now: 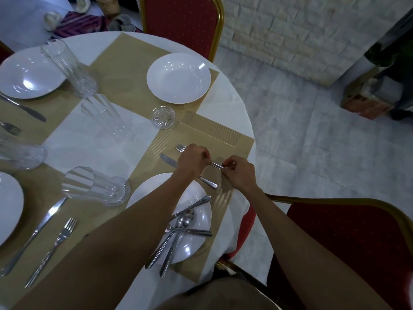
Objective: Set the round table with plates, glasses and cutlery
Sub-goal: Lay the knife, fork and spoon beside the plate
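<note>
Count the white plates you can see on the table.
4: far-left plate, far-right plate, nearest plate, and left-edge plate, cut off by the frame. Others may lie out of view.

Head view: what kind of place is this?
Probably a restaurant or banquet hall: a red, gold-framed banquet chair, a round table in white cloth, matching placemats, plates and glasses at several seats.

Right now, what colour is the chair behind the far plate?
The chair is red with small pale dots and a gold frame; the head view shows it best.
</note>
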{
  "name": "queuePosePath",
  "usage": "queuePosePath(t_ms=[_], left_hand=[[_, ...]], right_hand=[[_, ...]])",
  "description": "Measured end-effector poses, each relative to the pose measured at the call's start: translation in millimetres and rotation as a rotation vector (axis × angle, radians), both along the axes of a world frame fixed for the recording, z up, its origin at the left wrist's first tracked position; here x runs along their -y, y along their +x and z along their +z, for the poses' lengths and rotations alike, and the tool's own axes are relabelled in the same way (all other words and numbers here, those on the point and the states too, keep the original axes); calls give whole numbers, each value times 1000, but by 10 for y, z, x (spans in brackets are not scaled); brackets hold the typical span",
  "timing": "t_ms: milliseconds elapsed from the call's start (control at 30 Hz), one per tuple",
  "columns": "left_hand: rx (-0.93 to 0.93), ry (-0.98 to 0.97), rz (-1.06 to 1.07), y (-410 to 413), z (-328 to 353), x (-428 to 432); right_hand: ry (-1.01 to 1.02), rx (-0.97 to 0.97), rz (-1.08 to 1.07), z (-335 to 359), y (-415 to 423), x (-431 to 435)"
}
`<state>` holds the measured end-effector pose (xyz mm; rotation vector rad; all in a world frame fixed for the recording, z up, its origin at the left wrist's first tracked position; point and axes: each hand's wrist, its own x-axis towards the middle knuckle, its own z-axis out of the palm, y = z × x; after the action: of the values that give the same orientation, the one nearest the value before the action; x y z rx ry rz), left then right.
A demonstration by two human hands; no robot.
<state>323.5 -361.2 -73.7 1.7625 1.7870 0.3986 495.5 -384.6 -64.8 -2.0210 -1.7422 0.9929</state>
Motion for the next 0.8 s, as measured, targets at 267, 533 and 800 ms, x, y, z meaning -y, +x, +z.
queuePosePath(t_ms=[267,533,800], left_hand=[[-58,25,-11,5,88,60],[94,121,130,-233,448,453],[61,-111,238,-729,512,1328]], right_hand=[[24,-11,-39,0,-21,56],[34,-107,-102,294,38,200],[1,-188,85,513,-112,681]])
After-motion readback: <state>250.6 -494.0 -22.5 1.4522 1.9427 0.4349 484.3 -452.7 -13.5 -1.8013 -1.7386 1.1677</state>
